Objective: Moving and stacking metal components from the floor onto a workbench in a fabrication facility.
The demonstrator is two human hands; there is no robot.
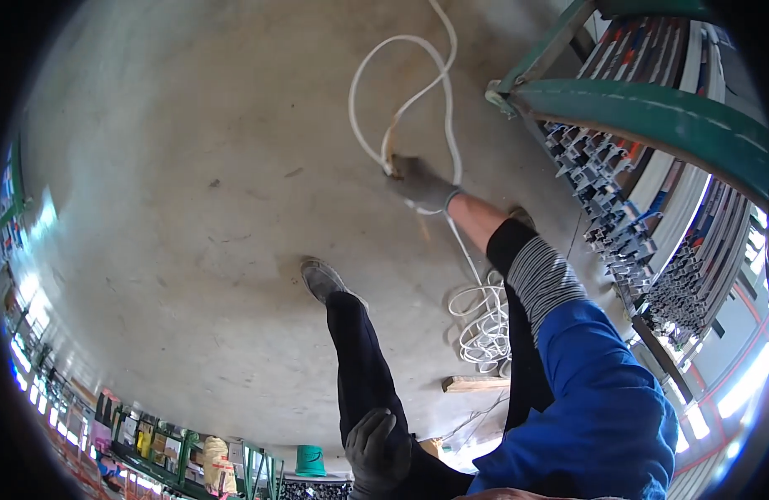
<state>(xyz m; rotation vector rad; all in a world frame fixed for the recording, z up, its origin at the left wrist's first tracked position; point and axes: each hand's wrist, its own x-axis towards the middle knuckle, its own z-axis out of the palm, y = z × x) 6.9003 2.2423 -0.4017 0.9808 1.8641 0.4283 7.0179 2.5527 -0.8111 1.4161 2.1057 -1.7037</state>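
Observation:
A white rope (pixel 357 104) lies in loops on the grey concrete floor, with a brownish stretch near my right hand (pixel 422 182). That hand wears a dark grey glove and reaches down to the floor, its fingers closed around the rope. From there the rope runs back to a tangled coil (pixel 487 333) beside my right leg. My left hand (pixel 376 454), in a dark glove too, is close to my left thigh with its fingers curled; nothing shows in it.
To the right, a green metal rack (pixel 651 104) carries stacked long metal profiles (pixel 597 192), their ends pointing toward me. A wooden block (pixel 476 383) lies behind the coil. Farther back are a green bucket (pixel 310 460) and shelving with boxes. My left shoe (pixel 322 279) stands on the floor.

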